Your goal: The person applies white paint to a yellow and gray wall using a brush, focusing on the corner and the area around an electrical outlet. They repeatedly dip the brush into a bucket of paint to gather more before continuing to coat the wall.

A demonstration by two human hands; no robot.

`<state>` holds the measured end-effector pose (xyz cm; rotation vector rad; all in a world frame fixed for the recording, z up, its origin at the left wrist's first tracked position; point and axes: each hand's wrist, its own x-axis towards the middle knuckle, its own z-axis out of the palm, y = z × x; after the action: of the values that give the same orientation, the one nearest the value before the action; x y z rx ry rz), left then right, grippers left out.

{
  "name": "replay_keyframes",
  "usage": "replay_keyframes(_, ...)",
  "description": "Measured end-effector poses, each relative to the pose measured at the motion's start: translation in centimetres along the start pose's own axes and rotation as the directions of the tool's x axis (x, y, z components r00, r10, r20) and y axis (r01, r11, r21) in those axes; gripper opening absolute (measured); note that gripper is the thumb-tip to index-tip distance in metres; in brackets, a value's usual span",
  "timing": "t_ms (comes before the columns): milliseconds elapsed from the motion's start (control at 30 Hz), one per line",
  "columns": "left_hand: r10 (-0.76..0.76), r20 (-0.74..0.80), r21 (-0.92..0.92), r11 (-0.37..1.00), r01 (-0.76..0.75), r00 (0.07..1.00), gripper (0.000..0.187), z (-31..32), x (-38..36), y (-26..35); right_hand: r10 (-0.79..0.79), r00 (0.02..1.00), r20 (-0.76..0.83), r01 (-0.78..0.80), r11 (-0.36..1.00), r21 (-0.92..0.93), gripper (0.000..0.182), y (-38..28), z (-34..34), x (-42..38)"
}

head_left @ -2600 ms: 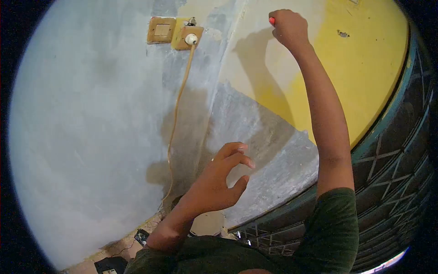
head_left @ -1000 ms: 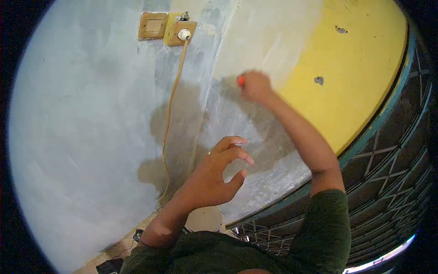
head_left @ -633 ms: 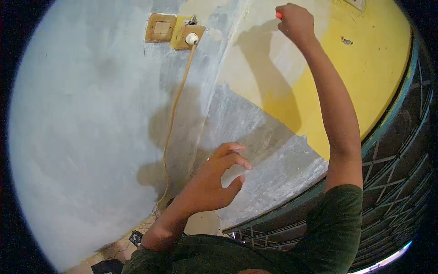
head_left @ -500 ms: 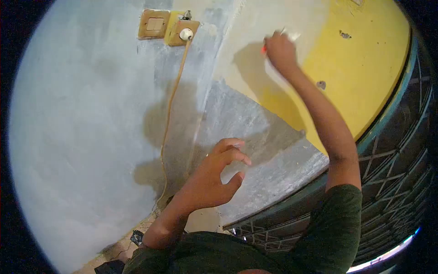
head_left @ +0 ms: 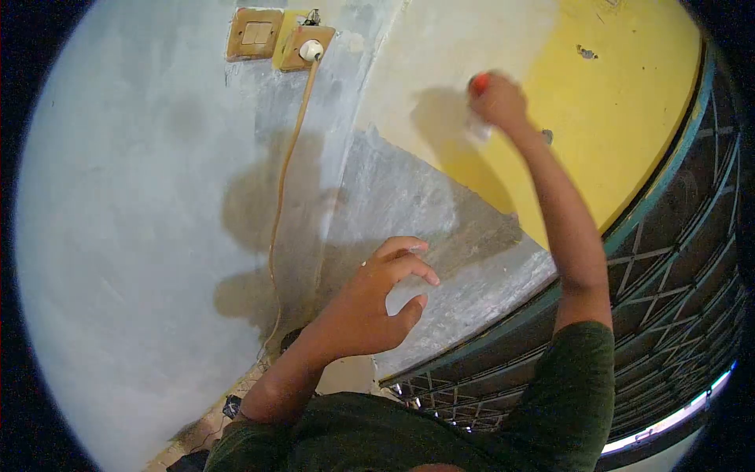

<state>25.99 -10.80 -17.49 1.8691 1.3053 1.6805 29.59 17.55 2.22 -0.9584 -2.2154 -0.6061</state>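
Observation:
My right hand (head_left: 503,104) is closed around a small tool with a red end (head_left: 480,82), held against or just over the wall. A whitish part of it shows blurred below the fist, too smeared to name its kind. Behind it, a pale coat (head_left: 440,55) covers some of the yellow paint (head_left: 621,102). Lower down, my left hand (head_left: 377,303) hangs in front of the grey wall section (head_left: 401,189), fingers curved and apart, with nothing in it.
At the upper left, a switch (head_left: 255,34) and a socket (head_left: 308,49) with a white plug are fixed to the wall; a cord (head_left: 289,173) runs down from it. A dark folding metal gate (head_left: 668,291) borders the right side. Dark items (head_left: 189,460) lie on the floor.
My right hand has shifted down and slightly right along the wall, its wrist turned so the red end now shows on top. My left hand has barely moved. The view has shifted slightly.

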Motion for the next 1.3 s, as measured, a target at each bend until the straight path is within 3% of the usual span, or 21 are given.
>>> replay_keyframes(33, 0.008, 0.010, 0.029, 1.000, -0.008, 1.000, 0.024, 0.1, 0.1, 0.1, 0.047, 0.997, -0.063, -0.042, 0.996, 0.082, 0.031, 1.9, -1.0, 2.9)
replay_keyframes(67, 0.015, 0.022, 0.059, 0.998, -0.016, 1.000, 0.024, 0.1, 0.1, 0.2, 0.112, 0.986, -0.126, -0.107, 0.993, 0.043, 0.027, 2.2, -2.7, 4.6)
replay_keyframes(100, 0.017, 0.024, 0.060, 0.998, -0.019, 1.000, 0.024, 0.2, 0.2, 0.1, -0.028, 0.989, -0.147, 0.038, 0.997, 0.066, 0.023, 2.0, -5.5, 3.9)
replay_keyframes(133, 0.016, 0.031, 0.052, 0.998, -0.018, 0.999, 0.024, 0.3, 0.2, 0.0, -0.104, 0.979, -0.178, 0.086, 0.991, -0.106, 0.017, 1.1, -7.5, 3.3)
replay_keyframes(200, 0.012, 0.046, 0.043, 0.999, -0.014, 0.999, 0.024, 0.5, 0.3, -0.1, -0.287, 0.915, -0.285, 0.210, 0.939, -0.272, 0.013, -0.2, -8.9, 1.6)
replay_keyframes(300, -0.002, 0.064, 0.041, 0.999, -0.001, 0.998, 0.024, 0.9, 0.5, -0.1, -0.368, 0.846, -0.387, 0.233, 0.906, -0.353, 0.008, 0.9, -4.1, 0.3)
replay_keyframes(333, -0.010, 0.066, 0.000, 1.000, 0.010, 0.998, 0.023, 1.0, 0.6, 0.0, -0.318, 0.904, -0.287, 0.202, 0.908, -0.368, 0.009, 1.5, -1.1, -0.1)
replay_keyframes(400, -0.021, 0.084, -0.044, 0.999, 0.025, 0.996, 0.023, 1.3, 0.5, 0.0, -0.367, 0.873, -0.321, 0.257, 0.906, -0.337, 0.016, 1.6, 4.3, -4.2)
replay_keyframes(567, -0.021, 0.096, -0.047, 0.999, 0.026, 0.995, 0.023, 1.6, 0.1, -0.1, -0.351, 0.934, -0.060, 0.342, 0.931, -0.124, 0.014, -2.0, 13.0, -14.5)
replay_keyframes(600, -0.024, 0.098, -0.046, 0.999, 0.028, 0.995, 0.023, 1.4, -0.1, 0.1, -0.349, 0.935, -0.060, 0.341, 0.932, -0.122, 0.014, -2.4, 12.7, -15.5)
replay_keyframes(667, -0.039, 0.108, -0.036, 0.998, 0.043, 0.993, 0.024, 0.9, -0.5, 0.5, -0.379, 0.889, 0.256, 0.398, 0.917, -0.026, 0.011, -3.4, 11.7, -16.2)
replay_keyframes(700, -0.039, 0.102, -0.032, 0.999, 0.043, 0.994, 0.024, 0.6, -0.7, 0.6, -0.385, 0.888, 0.252, 0.403, 0.915, -0.023, 0.011, -3.6, 11.0, -15.7)
replay_keyframes(767, -0.071, 0.123, -0.045, 0.996, 0.077, 0.990, 0.024, 0.1, -1.2, 0.8, -0.285, 0.895, 0.343, 0.267, 0.958, 0.099, 0.011, -2.7, 9.2, -13.8)
replay_keyframes(833, -0.029, 0.094, 0.003, 1.000, 0.029, 0.995, 0.024, 0.0, -1.5, 0.5, -0.257, 0.940, 0.225, 0.246, 0.966, 0.076, 0.015, -0.9, 7.9, -10.0)
replay_keyframes(900, 0.017, 0.067, 0.047, 0.999, -0.020, 0.998, 0.024, 0.1, -1.7, 0.4, -0.096, 0.980, 0.174, 0.096, 0.995, 0.008, 0.020, -0.1, 4.1, -4.7)
replay_keyframes(933, 0.011, 0.064, 0.050, 0.999, -0.014, 0.998, 0.024, 0.1, -1.7, 0.5, -0.041, 0.998, 0.048, 0.039, 0.999, 0.037, 0.026, 0.5, 2.6, -2.4)
replay_keyframes(967, 0.004, 0.062, 0.053, 0.999, -0.007, 0.998, 0.024, 0.1, -1.6, 0.5, -0.108, 0.993, -0.052, 0.108, 0.994, 0.010, 0.028, 0.6, 0.1, -0.7)
replay_keyframes(1000, 0.004, 0.060, 0.055, 0.998, -0.007, 0.998, 0.024, 0.2, -1.6, 0.6, -0.050, 0.989, -0.139, 0.041, 0.997, -0.066, 0.023, 0.2, -1.4, 1.1)
replay_keyframes(1100, -0.084, 0.087, -0.052, 0.995, 0.089, 0.993, 0.025, 0.1, -1.6, 0.5, -0.244, 0.906, -0.345, 0.201, 0.967, -0.158, 0.013, -1.3, -5.9, 2.8)
replay_keyframes(1133, -0.088, 0.072, -0.065, 0.994, 0.093, 0.994, 0.025, 0.1, -1.7, 0.4, -0.323, 0.846, -0.425, 0.256, 0.944, -0.207, 0.011, -1.4, -6.1, 3.0)
replay_keyframes(1300, -0.107, 0.049, -0.039, 0.993, 0.108, 0.993, 0.029, 0.2, -1.8, -0.1, -0.274, 0.840, -0.469, 0.189, 0.957, -0.221, 0.009, -0.9, 2.8, -0.5)
